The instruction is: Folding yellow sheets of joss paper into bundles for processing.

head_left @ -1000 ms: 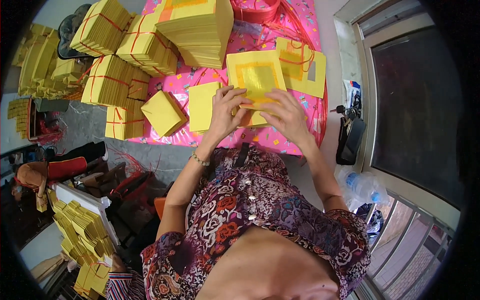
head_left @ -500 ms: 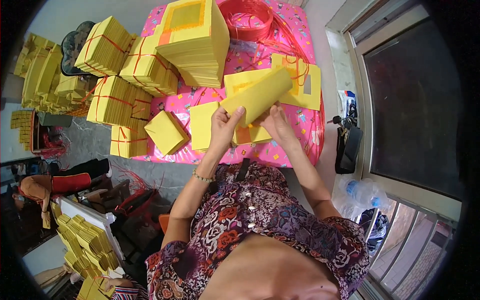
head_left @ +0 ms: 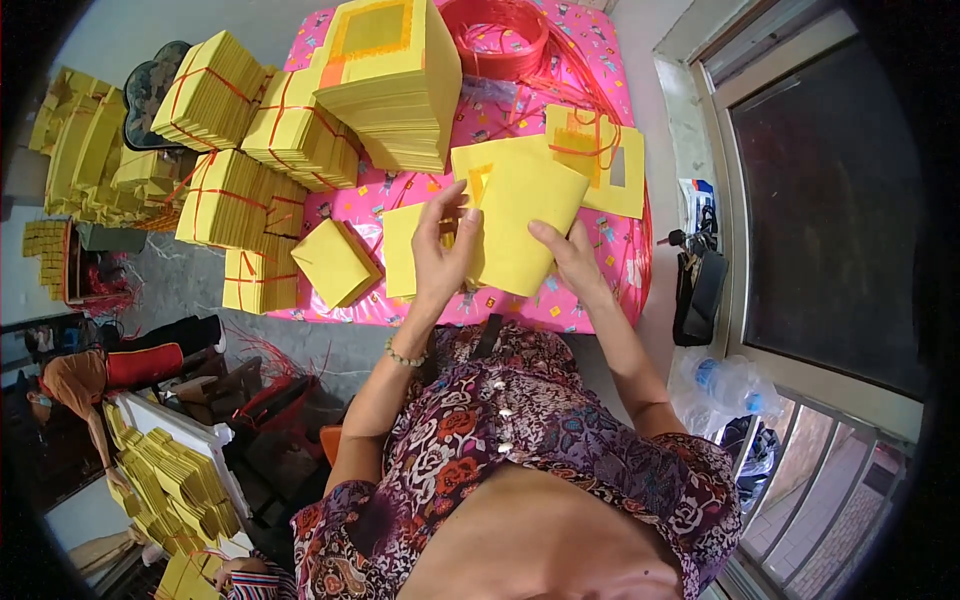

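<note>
A folded piece of yellow paper is tilted over the pink table in front of me. My right hand grips its right edge, thumb on top and fingers behind. My left hand is at the paper's left edge with fingers and thumb apart; whether the thumb touches the paper I cannot tell. Beneath lie more yellow sheets, partly covered by the hands and the folded piece. Further right are flat sheets with an orange and gold patch. A small pile of folded yellow paper lies left of my left hand.
Yellow bundles tied with red strips stand at the table's left, beside a tall stack of sheets. A coil of red plastic strip lies at the back. A window borders the right. Other people handle yellow bundles at lower left.
The rolled-over paper now lies flatter, folded, its face toward me. My left hand has loosened from it and spread its fingers. At lower left, a person's arm has reached onto the bundles.
</note>
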Available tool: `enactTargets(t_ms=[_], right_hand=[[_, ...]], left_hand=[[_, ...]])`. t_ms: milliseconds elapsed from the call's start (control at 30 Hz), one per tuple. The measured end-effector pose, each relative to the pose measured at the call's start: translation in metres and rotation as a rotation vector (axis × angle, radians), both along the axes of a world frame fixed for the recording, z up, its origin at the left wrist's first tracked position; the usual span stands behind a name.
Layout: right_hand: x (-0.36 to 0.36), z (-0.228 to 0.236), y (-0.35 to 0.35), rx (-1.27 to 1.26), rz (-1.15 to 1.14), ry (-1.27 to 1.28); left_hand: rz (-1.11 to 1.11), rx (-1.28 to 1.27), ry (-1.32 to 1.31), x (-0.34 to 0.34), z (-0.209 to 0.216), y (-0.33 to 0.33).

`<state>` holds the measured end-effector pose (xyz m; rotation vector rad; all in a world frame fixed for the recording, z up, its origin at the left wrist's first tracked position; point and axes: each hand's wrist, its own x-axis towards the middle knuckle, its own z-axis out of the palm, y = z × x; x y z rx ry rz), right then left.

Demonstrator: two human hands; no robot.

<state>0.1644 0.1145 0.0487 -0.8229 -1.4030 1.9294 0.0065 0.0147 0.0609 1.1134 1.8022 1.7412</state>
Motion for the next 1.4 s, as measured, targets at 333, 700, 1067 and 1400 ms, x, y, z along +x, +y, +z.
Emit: enactTargets(t_ms=[333, 700, 1067, 1400], right_hand=[[0.0, 0.011, -0.007, 0.133, 0.097, -0.035], [-0.006, 0.009, -0.007, 0.157, 0.05, -0.071], [-0.011, 0.012, -0.004, 0.114, 0.052, -0.122], [-0.004, 0.019, -0.006, 0.231, 0.099, -0.102]], left_hand=[[-0.379, 0.02, -0.585, 0.013, -0.001, -0.004], [-0.393, 0.001, -0.672, 0.01, 0.002, 0.002], [-0.389, -0.138, -0.956, 0.004, -0.004, 0.011], [-0.268, 0.096, -0.534, 0.027, -0.012, 0.003]])
